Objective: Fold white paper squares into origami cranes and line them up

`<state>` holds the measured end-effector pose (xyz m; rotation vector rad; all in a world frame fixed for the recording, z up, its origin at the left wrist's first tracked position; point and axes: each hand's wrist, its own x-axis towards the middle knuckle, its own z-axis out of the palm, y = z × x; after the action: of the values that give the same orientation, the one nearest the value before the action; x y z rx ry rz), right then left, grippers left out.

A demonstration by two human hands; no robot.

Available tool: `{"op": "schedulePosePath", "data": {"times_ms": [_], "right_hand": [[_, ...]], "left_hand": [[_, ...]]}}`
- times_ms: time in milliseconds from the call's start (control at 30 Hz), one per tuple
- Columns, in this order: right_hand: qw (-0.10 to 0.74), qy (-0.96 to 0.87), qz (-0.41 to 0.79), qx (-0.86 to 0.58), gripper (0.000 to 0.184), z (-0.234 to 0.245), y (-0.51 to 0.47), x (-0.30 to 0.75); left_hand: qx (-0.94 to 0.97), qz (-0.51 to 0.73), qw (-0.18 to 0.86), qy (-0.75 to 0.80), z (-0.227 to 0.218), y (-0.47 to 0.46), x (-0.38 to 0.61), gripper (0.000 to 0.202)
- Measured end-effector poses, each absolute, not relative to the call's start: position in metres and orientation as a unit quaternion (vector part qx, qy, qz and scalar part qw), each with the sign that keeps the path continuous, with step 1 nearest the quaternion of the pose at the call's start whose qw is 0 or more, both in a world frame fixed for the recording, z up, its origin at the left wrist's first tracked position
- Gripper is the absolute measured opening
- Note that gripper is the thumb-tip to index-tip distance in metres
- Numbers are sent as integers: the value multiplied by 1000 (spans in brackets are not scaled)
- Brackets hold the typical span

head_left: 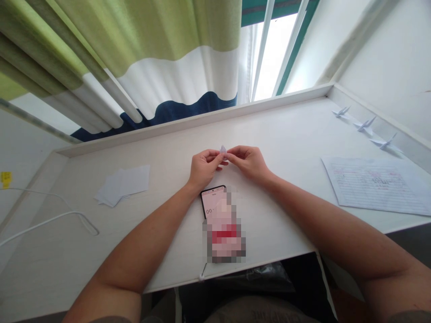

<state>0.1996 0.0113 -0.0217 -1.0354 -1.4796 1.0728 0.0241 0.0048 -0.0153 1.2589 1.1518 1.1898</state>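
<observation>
The left hand and right hand are both pinching a small folded white paper piece between their fingertips, above the middle of the worktop; three paper cranes are sitting along its back right edge.

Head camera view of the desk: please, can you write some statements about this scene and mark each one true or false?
1. The left hand and the right hand both pinch a small folded paper piece. True.
2. Three paper cranes stand at the left side of the desk. False: they stand at its right side.
3. A phone lies below the hands. True.
4. The lined sheet lies under the right hand. False: it lies apart, further right.
5. Loose white paper sheets lie left of the hands. True.
</observation>
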Motion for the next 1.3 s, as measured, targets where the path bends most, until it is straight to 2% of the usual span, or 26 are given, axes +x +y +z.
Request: {"op": "schedulePosePath", "data": {"times_ms": [200,400,533,700,933,1300], "right_hand": [[525,-597,448,-409,50,-22,13,200],[531,-656,389,-369,36,-20,12,204],[510,-721,308,-354,25,-17,11,208],[497,-764,232,-340,20,-16,13,211],[477,-755,273,-357,16,-18,14,211],[477,-769,259,-338,11,-19,18,215]], "left_hand": [[531,491,515,460,-15,4,23,45],[542,497,521,433,-18,6,22,45],[541,506,519,427,-20,7,23,47],[543,520,512,415,-22,7,24,46],[560,510,503,417,-23,7,24,45],[513,494,579,397,-10,9,16,50]]}}
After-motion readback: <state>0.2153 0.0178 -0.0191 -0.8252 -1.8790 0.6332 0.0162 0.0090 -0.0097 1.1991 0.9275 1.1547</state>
